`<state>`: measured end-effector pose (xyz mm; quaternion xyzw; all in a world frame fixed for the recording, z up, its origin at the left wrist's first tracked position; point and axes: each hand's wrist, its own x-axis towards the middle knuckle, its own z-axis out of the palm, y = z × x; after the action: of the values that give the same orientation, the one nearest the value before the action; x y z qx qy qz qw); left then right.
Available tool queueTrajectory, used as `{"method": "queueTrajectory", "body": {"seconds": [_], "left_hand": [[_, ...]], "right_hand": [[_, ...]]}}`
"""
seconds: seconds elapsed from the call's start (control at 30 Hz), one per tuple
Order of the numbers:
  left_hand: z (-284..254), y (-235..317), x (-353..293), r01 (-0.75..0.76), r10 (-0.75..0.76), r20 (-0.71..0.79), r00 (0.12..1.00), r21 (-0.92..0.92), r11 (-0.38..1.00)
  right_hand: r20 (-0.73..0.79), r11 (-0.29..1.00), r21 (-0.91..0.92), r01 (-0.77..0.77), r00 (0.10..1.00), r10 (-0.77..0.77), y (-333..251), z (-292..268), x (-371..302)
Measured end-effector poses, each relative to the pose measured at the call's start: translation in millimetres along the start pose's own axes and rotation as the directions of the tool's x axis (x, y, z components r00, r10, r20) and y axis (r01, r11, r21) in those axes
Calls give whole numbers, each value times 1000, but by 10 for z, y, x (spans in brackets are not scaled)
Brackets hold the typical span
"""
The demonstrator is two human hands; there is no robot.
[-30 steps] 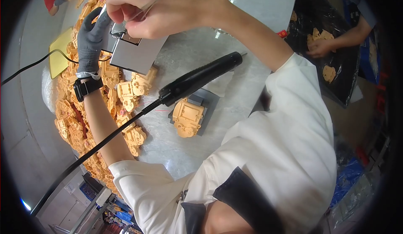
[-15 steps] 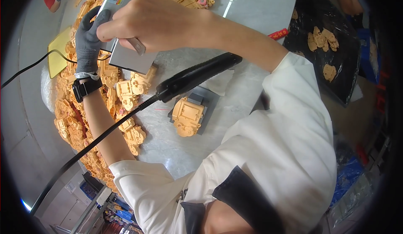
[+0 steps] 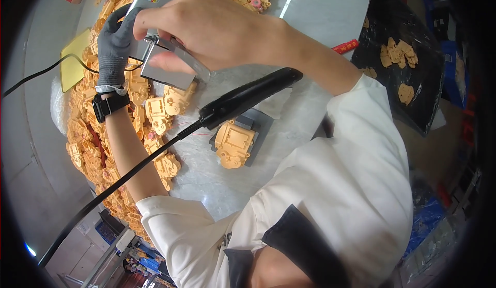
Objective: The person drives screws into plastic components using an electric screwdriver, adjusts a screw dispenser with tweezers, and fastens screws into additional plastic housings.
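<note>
My left hand (image 3: pixel 114 40), in a grey glove, grips the left side of a silver metal box (image 3: pixel 166 77) with a label near its far end. My bare right hand (image 3: pixel 199 32) is over the box, fingers bent around a small silver lever tool that looks like a nail clipper (image 3: pixel 191 60). The clipper's head is close to the glove's fingertips; what lies between its jaws is too small to make out. Nearer to me, a tan plastic housing (image 3: pixel 234 143) sits on a dark grey block (image 3: pixel 261 133).
A black corded handle tool (image 3: pixel 253 96) crosses above the table (image 3: pixel 201 184). Many tan housings (image 3: pixel 98 158) are heaped along the left. A yellow tray (image 3: pixel 72 68) stands beyond them. Black plastic sheeting (image 3: pixel 413 96) with several tan parts lies right, near a red strip (image 3: pixel 345 46).
Both hands and the box have shifted slightly right. My right hand has turned, its thumb now stretched below the clipper, whose lever shows more fully.
</note>
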<state>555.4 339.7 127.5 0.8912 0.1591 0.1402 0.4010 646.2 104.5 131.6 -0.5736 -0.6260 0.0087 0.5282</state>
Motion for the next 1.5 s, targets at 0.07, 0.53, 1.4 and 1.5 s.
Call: {"method": "queueTrajectory", "body": {"seconds": [0.07,0.53,1.4,1.5], "left_hand": [[1,31,-1,42,-43,2,999,81,996],[88,151,-47,64,-66,-22,998,-51,997],[120,197,-37,181,-188,-29,982,-157,971],[117,193,-46,179,-186,-44,981,-132,975]], "right_hand": [[29,999,13,-36,999,36,-69,-43,-30],[-164,996,-77,54,984,-66,-33,-129,-78],[-239,940,-306,150,944,-228,142,262,-271],[-223,961,-207,183,948,-229,184,281,-278]]}}
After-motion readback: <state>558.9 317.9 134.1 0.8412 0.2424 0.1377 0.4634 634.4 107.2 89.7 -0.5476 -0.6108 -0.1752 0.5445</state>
